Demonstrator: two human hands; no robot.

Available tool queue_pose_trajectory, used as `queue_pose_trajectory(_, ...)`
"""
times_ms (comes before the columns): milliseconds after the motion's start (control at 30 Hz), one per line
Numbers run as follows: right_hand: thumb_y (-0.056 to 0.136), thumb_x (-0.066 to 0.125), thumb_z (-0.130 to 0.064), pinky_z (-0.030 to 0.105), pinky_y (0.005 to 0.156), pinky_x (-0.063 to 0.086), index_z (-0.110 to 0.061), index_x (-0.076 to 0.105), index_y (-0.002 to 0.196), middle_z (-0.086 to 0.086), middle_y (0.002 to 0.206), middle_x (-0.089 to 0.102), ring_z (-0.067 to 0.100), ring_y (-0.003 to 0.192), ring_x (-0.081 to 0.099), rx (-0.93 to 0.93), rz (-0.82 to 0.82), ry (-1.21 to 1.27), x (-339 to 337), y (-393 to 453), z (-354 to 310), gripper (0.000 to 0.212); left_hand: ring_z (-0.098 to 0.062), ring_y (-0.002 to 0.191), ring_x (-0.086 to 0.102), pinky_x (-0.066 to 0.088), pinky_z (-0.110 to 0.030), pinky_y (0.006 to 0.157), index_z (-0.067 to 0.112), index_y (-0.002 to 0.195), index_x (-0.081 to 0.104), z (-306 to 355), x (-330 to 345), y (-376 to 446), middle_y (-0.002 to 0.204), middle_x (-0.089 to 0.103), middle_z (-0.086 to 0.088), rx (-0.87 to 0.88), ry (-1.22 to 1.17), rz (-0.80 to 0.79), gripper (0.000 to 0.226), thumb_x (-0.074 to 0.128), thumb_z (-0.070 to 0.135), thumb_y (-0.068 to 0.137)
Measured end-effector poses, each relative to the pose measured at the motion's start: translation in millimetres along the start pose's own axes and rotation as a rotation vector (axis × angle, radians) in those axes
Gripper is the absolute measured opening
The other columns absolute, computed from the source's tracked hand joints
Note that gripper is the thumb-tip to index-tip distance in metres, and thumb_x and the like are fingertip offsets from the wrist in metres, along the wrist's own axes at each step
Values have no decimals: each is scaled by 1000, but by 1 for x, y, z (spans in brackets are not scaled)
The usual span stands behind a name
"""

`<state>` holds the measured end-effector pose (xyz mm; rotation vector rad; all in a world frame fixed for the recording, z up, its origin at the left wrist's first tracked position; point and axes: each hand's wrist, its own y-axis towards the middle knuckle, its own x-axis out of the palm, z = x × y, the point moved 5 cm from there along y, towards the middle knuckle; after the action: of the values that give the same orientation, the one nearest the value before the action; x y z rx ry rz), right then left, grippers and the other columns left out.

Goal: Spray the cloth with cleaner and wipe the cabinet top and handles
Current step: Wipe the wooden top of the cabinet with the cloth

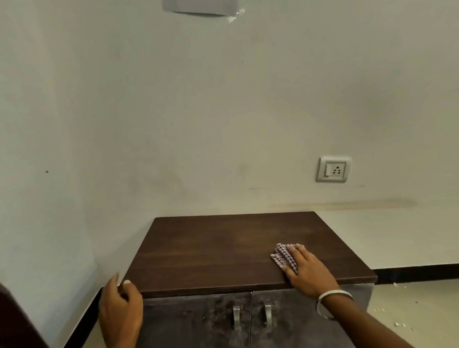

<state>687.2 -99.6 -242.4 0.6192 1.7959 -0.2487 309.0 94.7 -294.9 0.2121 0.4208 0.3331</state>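
Cloth [282, 256]: soft, light, limp; best held flat under palm. Right hand [308, 269] presses it near cabinet top [213, 249] front edge, fingers straight, together. Left hand [121, 304] at front-left corner: fingers curled, grip unclear.

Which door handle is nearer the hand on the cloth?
The handle on the right door; the right hand with the cloth rests above that side.
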Motion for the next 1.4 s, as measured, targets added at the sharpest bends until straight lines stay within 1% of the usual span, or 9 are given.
queue_pose_trajectory(133,56,42,-91,36,121,8,-20,9,154,3,163,3,21,150,1,27,-182,88,-8,-9,0,126,-41,124,47,40,-57,103,10,138,43,0,-8,-9,138,49,-20,73,126,21,59,35,38,87)
queue_pose_trajectory(200,38,46,-95,36,122,6,-18,2,154,5,163,-4,23,150,-5,-2,-265,56,-9,-10,-4,146,-41,124,47,39,-58,104,9,138,43,2,-9,-13,137,50,-20,92,169,22,62,34,38,83)
queue_pose_trajectory(300,63,82,-53,36,122,6,-17,-6,154,5,162,-10,24,150,-9,-57,-321,-9,-3,-13,-11,131,-40,130,42,31,-56,110,6,138,44,15,-11,-24,139,48,-22,136,168,12,64,35,35,83)
queue_pose_trajectory(433,76,77,-19,35,122,8,-17,-7,154,6,162,-10,25,150,-8,-99,-321,-8,4,-12,-34,115,-38,133,41,29,-53,113,3,137,46,33,-12,-36,140,48,-20,213,166,-16,62,36,32,83)
queue_pose_trajectory(800,86,63,-11,35,122,14,-19,12,154,4,163,4,24,150,4,-273,-300,158,50,-16,-180,86,-19,142,31,25,-30,114,15,143,42,55,-18,-38,149,41,-4,374,217,-257,52,52,18,92)
queue_pose_trajectory(1000,84,61,-13,32,109,39,-17,50,136,5,141,49,24,128,49,-447,-285,269,50,-21,-262,53,-8,145,16,9,-15,114,26,150,23,55,-35,-15,157,23,7,515,306,-489,72,55,16,87)
queue_pose_trajectory(1133,78,67,-16,32,96,50,-19,61,119,2,118,63,21,109,61,-583,-269,322,39,-23,-308,42,2,140,7,7,-21,119,28,150,20,56,-56,4,155,21,12,563,347,-564,80,64,24,84)
queue_pose_trajectory(1233,79,63,-12,32,94,49,-19,59,122,4,116,60,23,107,60,-704,-234,321,26,-27,-345,44,-5,141,25,24,-28,118,29,149,27,60,-77,21,152,32,10,481,273,-556,81,67,40,79)
queue_pose_trajectory(1400,84,64,-7,31,94,47,-17,61,123,5,116,60,22,105,59,-916,-207,256,-13,-34,-397,40,-6,106,61,52,-35,92,36,132,45,90,-134,48,120,64,7,436,202,-577,56,68,35,80)
